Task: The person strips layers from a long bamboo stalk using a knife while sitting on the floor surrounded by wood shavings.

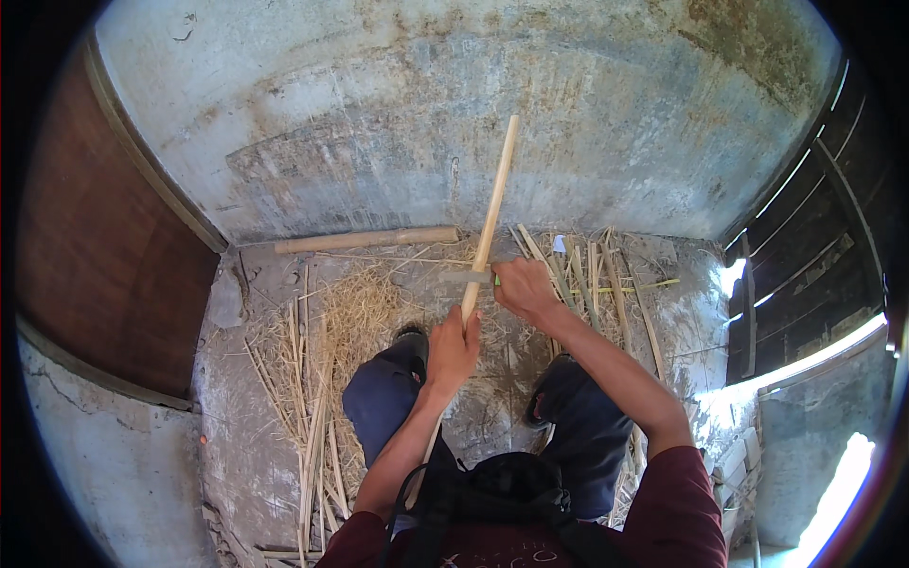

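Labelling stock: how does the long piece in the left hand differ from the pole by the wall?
The long piece is in the left hand; the pole lies on the floor. The piece points forward, the pole crosswise. The piece looks paler, the pole browner. Both are long and narrow.

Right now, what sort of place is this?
Probably a rough shed or makeshift workshop: stained wall, straw-like shavings strewn over the floor, and a bamboo pole lying near the wall's foot.
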Demonstrator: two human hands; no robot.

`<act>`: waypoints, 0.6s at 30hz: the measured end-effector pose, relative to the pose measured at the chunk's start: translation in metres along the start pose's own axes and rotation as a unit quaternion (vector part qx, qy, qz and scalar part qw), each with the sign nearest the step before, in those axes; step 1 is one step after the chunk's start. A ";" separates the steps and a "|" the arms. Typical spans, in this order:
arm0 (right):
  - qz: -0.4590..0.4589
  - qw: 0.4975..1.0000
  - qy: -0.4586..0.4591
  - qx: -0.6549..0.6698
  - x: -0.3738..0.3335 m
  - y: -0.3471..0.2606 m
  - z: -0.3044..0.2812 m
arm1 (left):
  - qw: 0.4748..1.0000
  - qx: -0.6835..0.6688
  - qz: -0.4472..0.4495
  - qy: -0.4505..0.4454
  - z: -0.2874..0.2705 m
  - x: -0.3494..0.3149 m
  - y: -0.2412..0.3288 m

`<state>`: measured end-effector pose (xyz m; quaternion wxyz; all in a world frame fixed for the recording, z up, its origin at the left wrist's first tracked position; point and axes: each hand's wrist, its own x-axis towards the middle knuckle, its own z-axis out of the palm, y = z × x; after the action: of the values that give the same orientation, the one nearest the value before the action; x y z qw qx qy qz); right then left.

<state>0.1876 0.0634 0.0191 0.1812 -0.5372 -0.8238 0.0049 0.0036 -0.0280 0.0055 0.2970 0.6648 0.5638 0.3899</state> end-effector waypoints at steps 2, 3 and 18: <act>0.010 1.000 0.006 -0.007 0.003 0.001 -0.003 | 1.000 0.004 0.005 0.006 -0.001 0.000 0.001; 0.010 1.000 0.006 -0.008 0.004 0.002 -0.001 | 1.000 0.011 0.001 0.006 -0.002 0.001 0.002; 0.064 0.994 0.060 -0.058 0.013 0.024 0.002 | 0.999 0.051 0.003 0.006 0.004 -0.002 -0.005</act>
<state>0.2035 0.0858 0.0166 0.1976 -0.5979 -0.7742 -0.0635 0.0041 -0.0290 -0.0017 0.2579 0.6782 0.5831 0.3654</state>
